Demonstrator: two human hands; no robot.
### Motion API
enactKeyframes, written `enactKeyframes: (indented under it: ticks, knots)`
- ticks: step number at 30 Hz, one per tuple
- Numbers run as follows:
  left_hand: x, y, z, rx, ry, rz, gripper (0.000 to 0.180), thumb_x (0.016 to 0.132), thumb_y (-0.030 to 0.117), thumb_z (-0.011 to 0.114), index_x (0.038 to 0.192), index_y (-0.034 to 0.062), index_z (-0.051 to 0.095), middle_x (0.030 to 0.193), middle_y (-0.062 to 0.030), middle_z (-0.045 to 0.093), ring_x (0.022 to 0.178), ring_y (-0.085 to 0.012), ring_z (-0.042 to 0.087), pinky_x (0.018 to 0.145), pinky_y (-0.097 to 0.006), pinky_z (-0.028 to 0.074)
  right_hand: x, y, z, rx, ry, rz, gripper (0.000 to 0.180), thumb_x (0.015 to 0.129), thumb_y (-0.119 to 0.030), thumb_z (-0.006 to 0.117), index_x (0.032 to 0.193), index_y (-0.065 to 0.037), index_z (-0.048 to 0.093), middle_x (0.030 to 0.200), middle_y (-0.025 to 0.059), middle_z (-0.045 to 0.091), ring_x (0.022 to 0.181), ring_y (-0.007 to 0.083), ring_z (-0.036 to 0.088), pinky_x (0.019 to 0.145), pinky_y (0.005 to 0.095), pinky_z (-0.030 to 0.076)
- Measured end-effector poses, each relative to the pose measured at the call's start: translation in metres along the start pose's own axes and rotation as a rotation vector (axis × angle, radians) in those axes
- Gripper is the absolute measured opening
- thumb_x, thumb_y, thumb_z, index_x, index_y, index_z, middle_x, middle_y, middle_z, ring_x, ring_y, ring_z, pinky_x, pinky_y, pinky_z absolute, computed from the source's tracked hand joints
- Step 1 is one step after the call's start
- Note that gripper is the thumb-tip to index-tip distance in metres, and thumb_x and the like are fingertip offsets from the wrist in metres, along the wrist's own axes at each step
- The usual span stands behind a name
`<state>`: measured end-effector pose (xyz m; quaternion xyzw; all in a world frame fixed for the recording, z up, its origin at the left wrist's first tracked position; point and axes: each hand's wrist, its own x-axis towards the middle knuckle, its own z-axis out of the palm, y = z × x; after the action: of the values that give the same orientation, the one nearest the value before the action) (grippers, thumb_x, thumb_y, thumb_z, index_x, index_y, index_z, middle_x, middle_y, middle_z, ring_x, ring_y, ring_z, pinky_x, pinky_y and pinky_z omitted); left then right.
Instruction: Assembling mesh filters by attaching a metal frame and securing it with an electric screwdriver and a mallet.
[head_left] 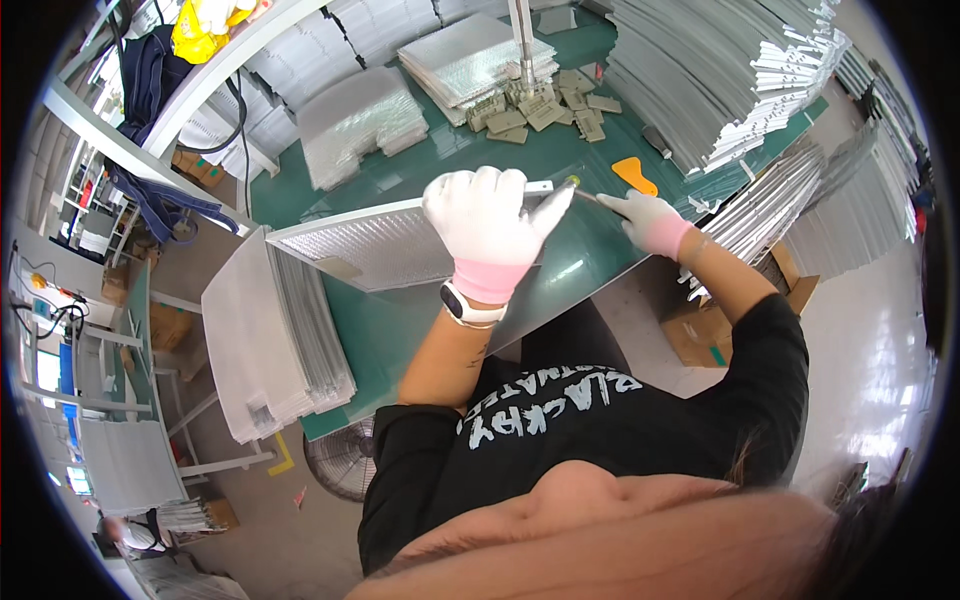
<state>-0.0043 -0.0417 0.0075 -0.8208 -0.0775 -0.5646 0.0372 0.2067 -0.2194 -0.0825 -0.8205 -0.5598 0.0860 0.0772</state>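
The left hand (487,222), in a white glove with a pink cuff, lay pressed over the right end of a flat mesh panel (370,245) on the green table (400,330), fingers closed down around its metal frame, so the panel sat directly under the palm and ran away from it to the left. The right hand (648,220), gloved the same way, was just right of the panel's end, fingers wrapped round the handle of a screwdriver (578,193) whose shaft ran left to meet the frame corner beside the left fingertips. To do this step well, I judged, the left hand had to bear down firmly so the frame could not slide on the smooth mat, and the tool had to stay in line with the corner, pushed steadily rather than jabbed (the left fingers sat very close to the tip, and a slip would have gone straight into them). An orange scraper (636,175) lay on the table just beyond the right hand. A pile of small tan parts (545,108) was farther off, stacks of foil-like sheets (362,122) beyond the panel, a stack of finished panels (275,335) at the near left edge, and long white strips (720,80) heaped far right.
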Motion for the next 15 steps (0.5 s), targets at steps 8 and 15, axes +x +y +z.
enactKeyframes:
  ticks: [8, 15]
  knots:
    - [0.002, 0.016, 0.014, -0.037, 0.0, 0.004, 0.028, 0.066, 0.029, 0.074, 0.061, 0.0169, 0.049, 0.062, -0.0006, 0.044, 0.062, -0.0228, 0.046, 0.065, -0.04, 0.032, 0.081, -0.091, -0.241, -0.569, 1.23, -0.65, 0.029, 0.095, -0.022, 0.061, 0.113, 0.0, 0.057, 0.092, 0.011, 0.059, 0.078, 0.0215, 0.059, 0.068, 0.034, 0.049]
    - [0.007, 0.002, 0.033, -0.056, 0.032, 0.02, 0.029, 0.067, 0.027, 0.075, 0.062, 0.016, 0.049, 0.062, -0.0018, 0.045, 0.061, -0.0233, 0.046, 0.064, -0.04, 0.034, 0.103, -0.159, -0.286, 1.04, 0.826, -0.813, 0.028, 0.094, -0.019, 0.063, 0.116, -0.003, 0.056, 0.109, 0.0022, 0.061, 0.105, 0.0097, 0.057, 0.089, 0.0252, 0.046]
